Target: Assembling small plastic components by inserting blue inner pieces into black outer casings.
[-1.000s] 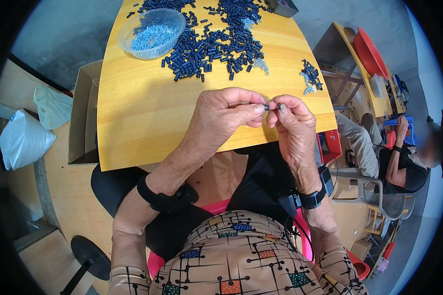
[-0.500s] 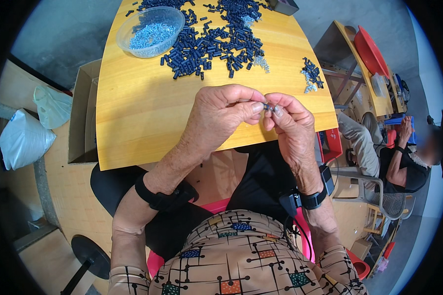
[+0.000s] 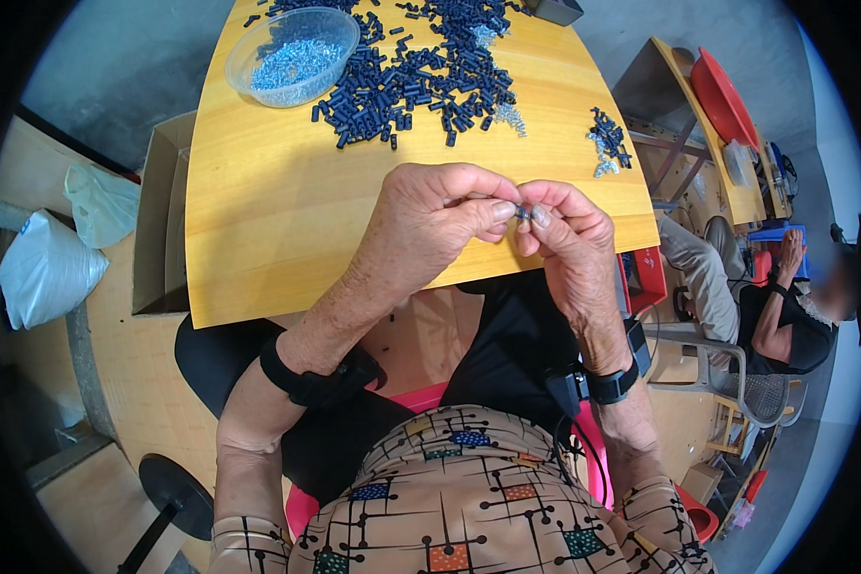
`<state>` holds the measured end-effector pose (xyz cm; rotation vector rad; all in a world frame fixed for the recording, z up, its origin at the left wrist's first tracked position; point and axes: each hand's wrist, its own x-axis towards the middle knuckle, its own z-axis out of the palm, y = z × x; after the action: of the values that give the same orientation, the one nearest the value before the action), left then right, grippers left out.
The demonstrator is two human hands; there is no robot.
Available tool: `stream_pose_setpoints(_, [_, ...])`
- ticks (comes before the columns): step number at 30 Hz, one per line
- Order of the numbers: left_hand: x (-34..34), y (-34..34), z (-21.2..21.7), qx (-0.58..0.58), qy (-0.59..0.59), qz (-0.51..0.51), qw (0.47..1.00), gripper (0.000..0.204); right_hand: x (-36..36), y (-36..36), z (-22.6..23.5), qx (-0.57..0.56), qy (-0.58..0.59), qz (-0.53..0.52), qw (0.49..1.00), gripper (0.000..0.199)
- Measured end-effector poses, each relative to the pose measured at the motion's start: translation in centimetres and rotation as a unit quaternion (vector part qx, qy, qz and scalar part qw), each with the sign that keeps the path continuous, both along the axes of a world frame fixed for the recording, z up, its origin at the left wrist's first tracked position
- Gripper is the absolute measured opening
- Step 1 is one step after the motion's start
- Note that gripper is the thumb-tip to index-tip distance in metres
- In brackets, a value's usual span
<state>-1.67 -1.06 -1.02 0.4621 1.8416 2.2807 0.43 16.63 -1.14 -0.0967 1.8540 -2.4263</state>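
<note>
My left hand (image 3: pixel 435 215) and my right hand (image 3: pixel 572 230) meet fingertip to fingertip over the table's near edge. Between them is a small dark cylindrical piece (image 3: pixel 521 212), mostly covered by the fingers. Both hands are closed in a pinch on it. Beyond them, many short black cylinders (image 3: pixel 402 91) lie in a loose heap on the wooden table (image 3: pixel 268 210). A clear round bowl (image 3: pixel 243 84) at the far left holds tiny silvery pieces (image 3: pixel 297 65). More silvery bits (image 3: pixel 510 119) lie at the heap's right side.
A small group of black cylinders (image 3: pixel 607 134) with silvery bits lies near the table's right edge. A dark tray (image 3: pixel 555 10) sits at the far edge. Left of the table stands a cardboard box (image 3: pixel 158 230). At right, another person (image 3: pixel 784 320) sits by a second table (image 3: pixel 713 134).
My right hand has shifted very slightly to the right, and the fingers have adjusted a little around the small piece. My left hand stays in almost the same place.
</note>
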Motion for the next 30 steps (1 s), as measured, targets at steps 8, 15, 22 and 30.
stream_pose_setpoints(8, [0.05, 0.04, 0.05, -0.017, 0.004, -0.006, 1.000, 0.013, 0.00, 0.04, 0.00, 0.001, 0.005, -0.001, 1.000, 0.021])
stream_pose_setpoints(15, [0.10, 0.26, -0.08, -0.009, 0.002, 0.010, 1.000, 0.012, 0.03, 0.18, -0.18, 0.027, 0.014, -0.009, 1.000, 0.020])
stream_pose_setpoints(22, [0.08, 0.26, -0.25, -0.011, -0.020, -0.001, 1.000, 0.012, 0.10, 0.14, -0.31, 0.045, 0.012, -0.016, 0.999, 0.020])
stream_pose_setpoints(30, [0.01, 0.25, -0.25, 0.028, -0.079, -0.024, 0.996, 0.014, 0.21, 0.04, -0.08, 0.037, 0.007, -0.032, 0.999, 0.019])
